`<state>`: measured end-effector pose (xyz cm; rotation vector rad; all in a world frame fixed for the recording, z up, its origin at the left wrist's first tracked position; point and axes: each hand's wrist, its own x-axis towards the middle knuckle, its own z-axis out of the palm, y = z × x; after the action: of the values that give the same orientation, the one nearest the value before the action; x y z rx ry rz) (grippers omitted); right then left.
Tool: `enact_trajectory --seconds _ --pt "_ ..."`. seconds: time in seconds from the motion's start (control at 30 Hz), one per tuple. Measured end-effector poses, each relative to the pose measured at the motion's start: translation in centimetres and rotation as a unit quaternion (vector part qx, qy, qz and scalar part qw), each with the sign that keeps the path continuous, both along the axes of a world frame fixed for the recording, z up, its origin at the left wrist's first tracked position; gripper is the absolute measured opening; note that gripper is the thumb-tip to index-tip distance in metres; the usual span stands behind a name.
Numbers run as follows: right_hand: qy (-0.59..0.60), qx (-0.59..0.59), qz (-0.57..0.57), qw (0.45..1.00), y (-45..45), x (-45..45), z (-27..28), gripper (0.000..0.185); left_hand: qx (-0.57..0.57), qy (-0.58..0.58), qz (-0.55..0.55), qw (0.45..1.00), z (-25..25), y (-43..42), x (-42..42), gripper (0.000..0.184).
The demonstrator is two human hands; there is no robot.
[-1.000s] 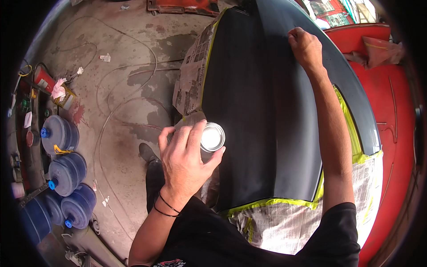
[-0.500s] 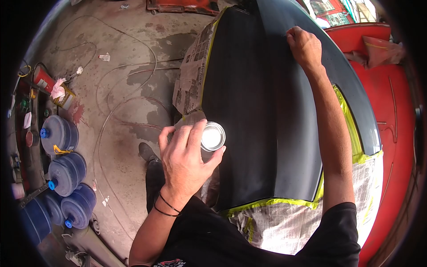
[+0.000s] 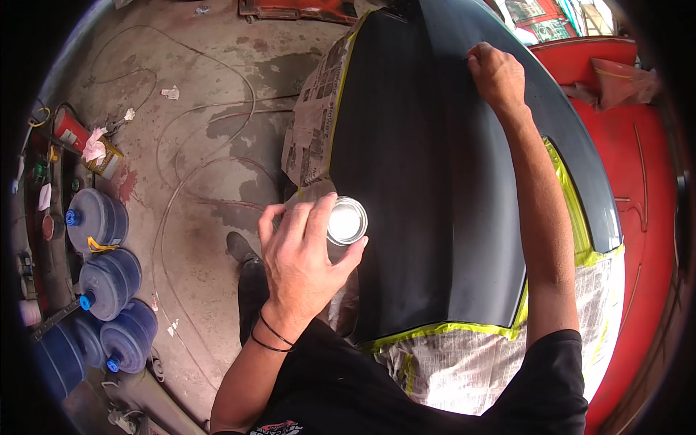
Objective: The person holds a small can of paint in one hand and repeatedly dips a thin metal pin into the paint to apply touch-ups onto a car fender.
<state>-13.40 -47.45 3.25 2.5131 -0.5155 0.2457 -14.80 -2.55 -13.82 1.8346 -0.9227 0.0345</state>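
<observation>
My left hand (image 3: 301, 250) is wrapped round a small round tin (image 3: 347, 221), held upright with its bright, whitish top facing me; I cannot tell whether that is a lid or the contents. Over the far part of a dark grey car hood (image 3: 413, 181), my right hand (image 3: 497, 75) is closed, knuckles up. Its fingertips are turned down and away towards the surface, so anything in them is hidden. Yellow-green masking tape (image 3: 442, 330) and newspaper (image 3: 471, 370) border the hood along its near edge. More newspaper (image 3: 308, 134) hangs along its left side.
Several blue water jugs (image 3: 101, 217) stand at the left. A hose (image 3: 206, 163) loops over the concrete floor (image 3: 196, 239). A red panel (image 3: 631, 159) lies at the right, with a crumpled plastic sheet (image 3: 623, 80) on it. A red metal object (image 3: 297, 9) sits at the back.
</observation>
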Motion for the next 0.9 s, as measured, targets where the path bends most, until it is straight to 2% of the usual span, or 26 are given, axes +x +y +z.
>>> enact_trajectory --seconds 0.4,0.5,0.63,0.77,0.9 --pt "-0.045 0.047 -0.006 0.998 0.5 -0.5 0.4 0.024 -0.003 0.001 -0.001 1.000 0.3 0.4 0.6 0.071" --pt "-0.100 0.093 -0.006 0.991 2.5 -1.7 0.1 0.023 -0.006 0.000 -0.001 1.000 0.6 0.4 0.6 0.071" --pt "-0.173 0.205 0.011 0.963 11.0 -4.9 -1.9 0.021 -0.013 -0.012 0.003 1.000 0.9 0.3 0.4 0.072" --pt "-0.163 0.332 -0.049 0.928 21.4 -8.2 -3.4 0.015 -0.010 -0.025 -0.011 1.000 1.6 0.5 0.0 0.071" --pt "-0.151 0.354 0.000 0.923 25.6 -10.7 -3.9 0.012 -0.012 -0.034 -0.017 0.999 2.0 -0.3 0.0 0.068"
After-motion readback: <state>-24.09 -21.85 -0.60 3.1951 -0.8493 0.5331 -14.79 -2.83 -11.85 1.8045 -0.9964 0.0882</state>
